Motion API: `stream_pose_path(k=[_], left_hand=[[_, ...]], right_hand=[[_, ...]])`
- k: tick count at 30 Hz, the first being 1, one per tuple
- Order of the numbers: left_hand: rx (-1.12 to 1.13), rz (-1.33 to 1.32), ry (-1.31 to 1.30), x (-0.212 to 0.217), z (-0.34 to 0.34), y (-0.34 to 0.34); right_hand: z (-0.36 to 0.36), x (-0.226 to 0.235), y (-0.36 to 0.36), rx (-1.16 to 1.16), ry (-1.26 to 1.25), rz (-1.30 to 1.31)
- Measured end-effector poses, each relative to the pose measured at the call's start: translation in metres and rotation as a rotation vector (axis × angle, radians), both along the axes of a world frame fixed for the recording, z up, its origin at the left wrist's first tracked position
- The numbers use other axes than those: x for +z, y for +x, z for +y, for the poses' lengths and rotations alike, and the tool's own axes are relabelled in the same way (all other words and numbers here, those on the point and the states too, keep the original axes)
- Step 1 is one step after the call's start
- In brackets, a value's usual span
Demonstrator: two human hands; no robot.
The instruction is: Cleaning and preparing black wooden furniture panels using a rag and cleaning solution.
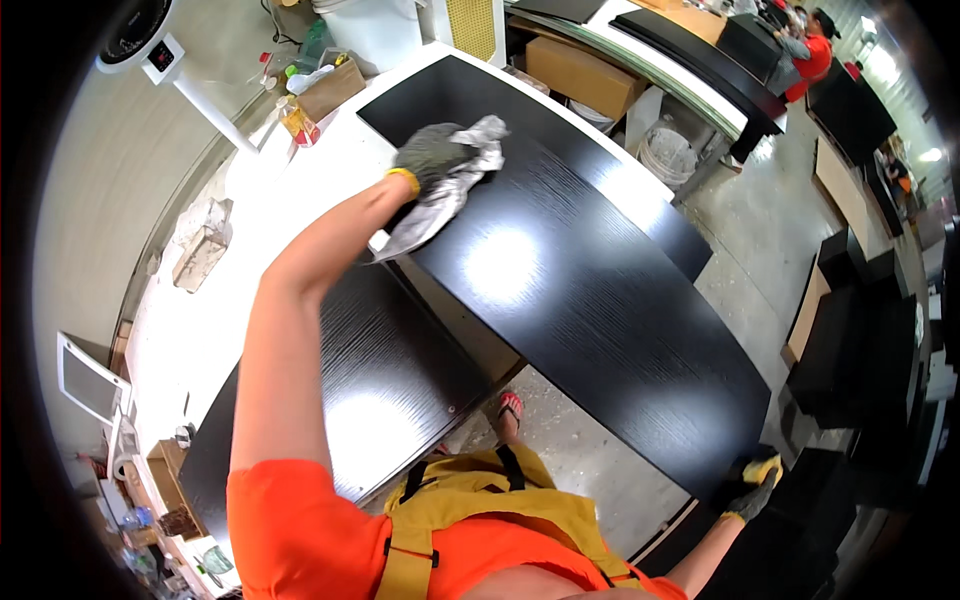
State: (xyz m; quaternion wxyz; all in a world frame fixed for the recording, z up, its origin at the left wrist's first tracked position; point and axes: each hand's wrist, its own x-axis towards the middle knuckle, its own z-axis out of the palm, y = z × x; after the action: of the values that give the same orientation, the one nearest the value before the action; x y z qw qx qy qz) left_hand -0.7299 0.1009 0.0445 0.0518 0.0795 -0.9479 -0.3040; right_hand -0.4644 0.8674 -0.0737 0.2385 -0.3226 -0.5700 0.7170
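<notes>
My left hand (437, 158), in a dark grey glove with a yellow cuff, is closed on a crumpled grey-white cloth (440, 213). It presses the cloth on the far left end of a long glossy black panel (600, 310), and part of the cloth hangs past the panel's edge. At the panel's near right end, my right hand (752, 490), also gloved, is closed around the edge; its fingers are partly hidden. Another black panel (545, 165) lies beneath on the far side. A third black panel (390, 380) rests to the left, under my left arm.
A white table (310, 190) carries the panels. Behind stand a white bucket (370, 35), a cardboard box (580, 75) and a clear bucket (668, 155). Stacked black boards (850, 340) crowd the right side. A white stand fan (205, 100) rises at left. A person in red (812, 60) works far right.
</notes>
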Motion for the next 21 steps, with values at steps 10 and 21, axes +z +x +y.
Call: stream_pose_path(k=[10, 21], left_hand=[[-0.139, 0.076, 0.164, -0.068, 0.061, -0.038], [-0.293, 0.058, -0.078, -0.079, 0.068, -0.017]], right_hand=[[-0.002, -0.030, -0.021, -0.006, -0.121, 0.058], [-0.116, -0.038, -0.119, 0.259, -0.039, 0.213]])
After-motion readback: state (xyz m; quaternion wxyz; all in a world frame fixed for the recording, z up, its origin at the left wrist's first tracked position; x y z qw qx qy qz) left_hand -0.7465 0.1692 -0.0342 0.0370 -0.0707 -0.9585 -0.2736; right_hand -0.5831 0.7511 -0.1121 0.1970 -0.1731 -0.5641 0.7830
